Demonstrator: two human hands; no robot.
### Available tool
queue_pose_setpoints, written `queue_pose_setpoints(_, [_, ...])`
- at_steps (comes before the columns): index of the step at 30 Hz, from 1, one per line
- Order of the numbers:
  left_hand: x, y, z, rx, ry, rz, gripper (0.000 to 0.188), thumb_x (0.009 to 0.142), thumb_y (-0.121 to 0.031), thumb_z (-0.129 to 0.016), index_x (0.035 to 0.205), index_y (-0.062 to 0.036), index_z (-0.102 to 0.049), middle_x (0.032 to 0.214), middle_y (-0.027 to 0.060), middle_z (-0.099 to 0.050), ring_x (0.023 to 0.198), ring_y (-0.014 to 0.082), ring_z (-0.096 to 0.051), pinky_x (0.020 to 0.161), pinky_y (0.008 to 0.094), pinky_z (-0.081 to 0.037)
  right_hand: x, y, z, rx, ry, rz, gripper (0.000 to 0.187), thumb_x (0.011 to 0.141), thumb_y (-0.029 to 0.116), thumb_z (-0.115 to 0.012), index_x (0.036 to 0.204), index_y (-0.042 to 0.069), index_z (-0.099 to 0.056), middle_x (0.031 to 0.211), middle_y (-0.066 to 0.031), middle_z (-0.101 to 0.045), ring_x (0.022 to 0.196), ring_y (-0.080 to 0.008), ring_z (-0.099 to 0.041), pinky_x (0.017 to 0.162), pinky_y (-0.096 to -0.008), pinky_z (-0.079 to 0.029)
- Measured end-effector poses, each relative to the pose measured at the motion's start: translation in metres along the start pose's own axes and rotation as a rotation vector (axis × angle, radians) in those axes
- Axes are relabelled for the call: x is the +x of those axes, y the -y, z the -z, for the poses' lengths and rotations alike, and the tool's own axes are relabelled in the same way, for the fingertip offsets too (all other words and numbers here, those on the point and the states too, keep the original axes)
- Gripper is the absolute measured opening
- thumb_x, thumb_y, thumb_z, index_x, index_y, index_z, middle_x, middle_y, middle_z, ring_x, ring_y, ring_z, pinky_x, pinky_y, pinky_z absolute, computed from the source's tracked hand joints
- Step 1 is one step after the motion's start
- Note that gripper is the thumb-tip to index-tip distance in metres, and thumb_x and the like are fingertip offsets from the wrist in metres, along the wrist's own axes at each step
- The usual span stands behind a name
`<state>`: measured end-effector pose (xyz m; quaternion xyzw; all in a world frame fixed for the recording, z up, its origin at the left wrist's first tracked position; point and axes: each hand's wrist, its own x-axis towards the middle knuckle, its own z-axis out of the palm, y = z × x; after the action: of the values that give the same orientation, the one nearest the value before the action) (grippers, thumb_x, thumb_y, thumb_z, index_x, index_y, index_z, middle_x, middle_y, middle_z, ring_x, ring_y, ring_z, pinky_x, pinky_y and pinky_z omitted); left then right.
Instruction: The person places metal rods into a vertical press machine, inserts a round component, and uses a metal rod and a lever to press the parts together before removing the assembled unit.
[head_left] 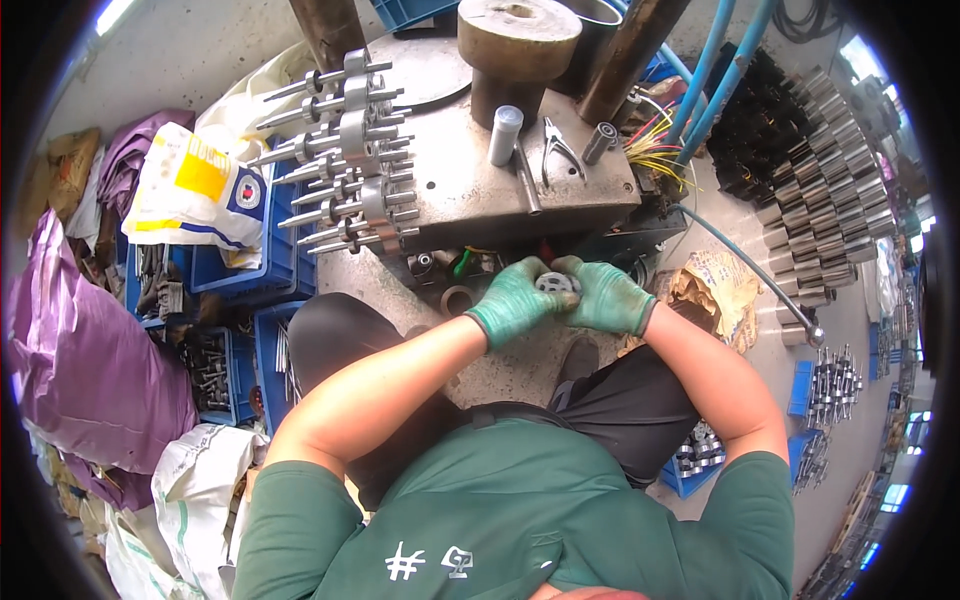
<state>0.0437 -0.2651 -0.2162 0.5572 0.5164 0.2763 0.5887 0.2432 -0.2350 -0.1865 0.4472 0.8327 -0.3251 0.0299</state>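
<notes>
Between my hands, in front of the machine's metal table, is a round grey metal part with holes in its face [557, 284]. My left hand [515, 303], in a green glove, grips it from the left with the fingers curled. On its other side my right hand [608, 297], gloved alike, closes around the edge. Both thumbs and fingertips meet at the part, and its underside is hidden. On the metal table [455, 195] beyond lie pliers [561, 155], a metal rod [526, 182], a pale cylindrical container [506, 134] and a small metal cylinder [600, 143].
Stacked shafts with round metal bodies [362, 150] line the table's left edge. Blue crates [285, 235] and a purple sack [95, 350] stand at left. Rows of metal tubes [830, 190], a ball-ended lever [770, 275] and a crumpled brown bag [722, 295] are at right.
</notes>
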Motion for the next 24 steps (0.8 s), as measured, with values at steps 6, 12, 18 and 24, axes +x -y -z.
queue_pose_setpoints(6, [0.02,0.036,-0.001,-0.059,-0.277,0.204,0.046,0.091,-0.034,-0.08,0.119,0.0009,-0.068,0.094,0.0096,-0.071,0.08,0.0192,-0.066,0.074,0.0339,-0.055,0.011,-0.007,0.011,-0.419,0.258,-0.318,0.046,0.078,0.034,-0.072,0.11,0.0,-0.068,0.098,-0.0232,-0.074,0.095,-0.0379,-0.073,0.085,-0.0463,-0.058])
queue_pose_setpoints(12, [0.037,0.043,0.018,-0.695,-0.572,0.466,0.027,0.098,-0.028,-0.072,0.114,-0.008,-0.064,0.092,0.0056,-0.07,0.069,0.0175,-0.065,0.057,0.0321,-0.055,0.003,-0.053,0.03,0.191,-0.199,-0.301,0.064,0.075,0.035,-0.089,0.119,-0.004,-0.065,0.1,-0.0155,-0.074,0.092,-0.0256,-0.073,0.084,-0.0361,-0.058])
queue_pose_setpoints(18, [0.047,0.07,0.02,-0.946,-0.556,0.397,0.025,0.097,-0.025,-0.069,0.113,-0.0072,-0.063,0.087,0.0073,-0.071,0.069,0.0235,-0.068,0.062,0.0399,-0.058,0.001,-0.029,0.045,1.104,-0.242,-0.19,0.06,0.086,0.018,-0.082,0.136,0.003,-0.053,0.107,-0.0098,-0.068,0.083,-0.0169,-0.066,0.074,-0.0336,-0.057])
queue_pose_setpoints(24, [0.014,0.035,-0.013,-0.836,-0.079,0.505,0.027,0.093,-0.013,-0.061,0.118,-0.0033,-0.065,0.101,0.012,-0.069,0.083,0.0257,-0.069,0.072,0.041,-0.06,-0.004,-0.015,0.034,1.365,-0.348,0.037,0.076,0.086,0.013,-0.073,0.153,-0.002,-0.038,0.118,-0.0145,-0.067,0.094,-0.0208,-0.069,0.087,-0.0359,-0.058])
